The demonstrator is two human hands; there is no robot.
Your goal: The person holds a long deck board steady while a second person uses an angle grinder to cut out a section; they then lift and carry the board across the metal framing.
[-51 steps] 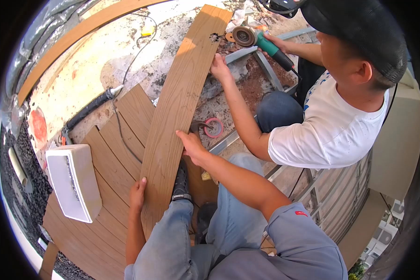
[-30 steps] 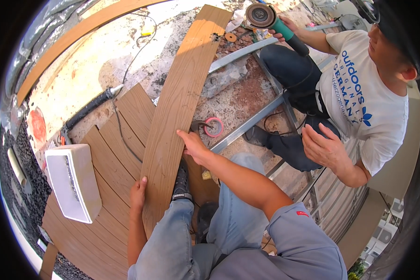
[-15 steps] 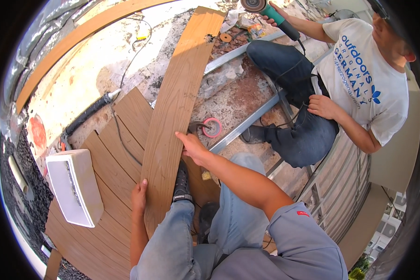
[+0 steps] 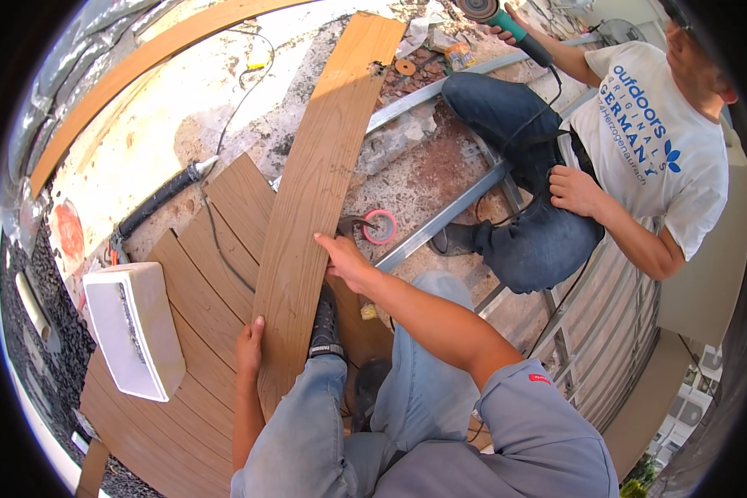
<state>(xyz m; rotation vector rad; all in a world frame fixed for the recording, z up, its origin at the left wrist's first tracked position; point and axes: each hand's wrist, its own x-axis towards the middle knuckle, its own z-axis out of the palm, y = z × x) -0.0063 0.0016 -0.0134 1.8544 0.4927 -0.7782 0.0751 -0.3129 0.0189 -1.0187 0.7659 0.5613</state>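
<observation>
A long brown plank (image 4: 315, 166) lies slanting across my legs, with a dark-edged notch near its far right edge. My left hand (image 4: 250, 343) grips its near left edge, and my right hand (image 4: 348, 260) grips its right edge, thumb on top. Beneath and to the left spreads a deck of brown boards (image 4: 216, 324). A hammer-like dark tool (image 4: 353, 222) and a pink tape roll (image 4: 383, 227) lie just right of the plank.
A co-worker (image 4: 656, 149) sits at right, raising a green angle grinder (image 4: 506, 25). Metal framing (image 4: 432, 232) runs beneath them. A white foam box (image 4: 133, 328), a black caulking-gun-like tube (image 4: 162, 199), cables and a curved loose board (image 4: 116, 83) lie to the left and back.
The co-worker took their free hand off the plank, leaned back and rested it by their thigh, and lifted the grinder away. My hands still hold the plank in much the same place.
</observation>
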